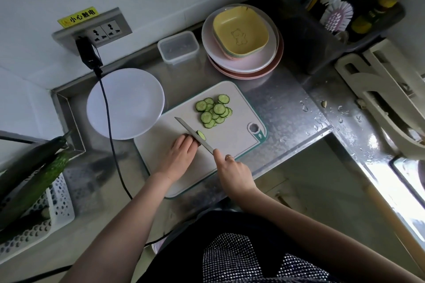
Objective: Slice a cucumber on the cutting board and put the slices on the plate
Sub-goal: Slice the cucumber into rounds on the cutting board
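Observation:
A pale cutting board with a green rim lies on the steel counter. Several cucumber slices are piled on its far side. My left hand presses down on the last short stub of cucumber, mostly hidden under my fingers. My right hand grips the handle of a knife, whose blade lies against the stub's cut end. A white plate with nothing on it sits left of the board, touching its corner.
A black cable runs from the wall socket across the plate's edge and down the counter. Stacked plates and yellow bowls and a clear box stand behind. A white basket with whole cucumbers is at left. Water drops lie right of the board.

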Demonstrator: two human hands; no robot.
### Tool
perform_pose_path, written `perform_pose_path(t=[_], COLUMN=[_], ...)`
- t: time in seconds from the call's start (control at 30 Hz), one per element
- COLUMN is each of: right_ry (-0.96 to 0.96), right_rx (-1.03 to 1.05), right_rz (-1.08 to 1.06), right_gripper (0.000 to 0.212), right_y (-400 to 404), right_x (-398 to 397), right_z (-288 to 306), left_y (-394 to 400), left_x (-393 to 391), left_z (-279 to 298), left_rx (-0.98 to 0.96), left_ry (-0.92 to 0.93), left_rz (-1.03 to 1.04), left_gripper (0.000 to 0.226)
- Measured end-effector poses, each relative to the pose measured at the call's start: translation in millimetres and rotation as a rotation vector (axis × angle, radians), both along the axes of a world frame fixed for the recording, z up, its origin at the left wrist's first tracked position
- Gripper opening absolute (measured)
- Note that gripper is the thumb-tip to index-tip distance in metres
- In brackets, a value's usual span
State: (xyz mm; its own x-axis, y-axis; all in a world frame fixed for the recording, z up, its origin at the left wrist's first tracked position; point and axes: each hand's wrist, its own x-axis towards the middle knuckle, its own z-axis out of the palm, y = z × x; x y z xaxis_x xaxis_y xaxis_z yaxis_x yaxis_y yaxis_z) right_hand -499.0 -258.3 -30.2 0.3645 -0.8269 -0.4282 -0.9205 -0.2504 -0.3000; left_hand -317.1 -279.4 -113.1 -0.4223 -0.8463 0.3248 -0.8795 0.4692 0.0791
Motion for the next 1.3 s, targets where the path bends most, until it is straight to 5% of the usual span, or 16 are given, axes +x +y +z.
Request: perform_pose_path(t=[1.3], right_ry=[-0.009], right_rx=[-0.002], right_rz=[-0.016], right_gripper=[0.026], right_y=[-4.9], right_x=[-4.1], right_z=[-24.1], left_y=[-3.1], left_x=[5.0], left_z=[14.9], left_rx=[0.105], left_ry=[0.026], left_rz=[0.001], left_gripper=[0.028])
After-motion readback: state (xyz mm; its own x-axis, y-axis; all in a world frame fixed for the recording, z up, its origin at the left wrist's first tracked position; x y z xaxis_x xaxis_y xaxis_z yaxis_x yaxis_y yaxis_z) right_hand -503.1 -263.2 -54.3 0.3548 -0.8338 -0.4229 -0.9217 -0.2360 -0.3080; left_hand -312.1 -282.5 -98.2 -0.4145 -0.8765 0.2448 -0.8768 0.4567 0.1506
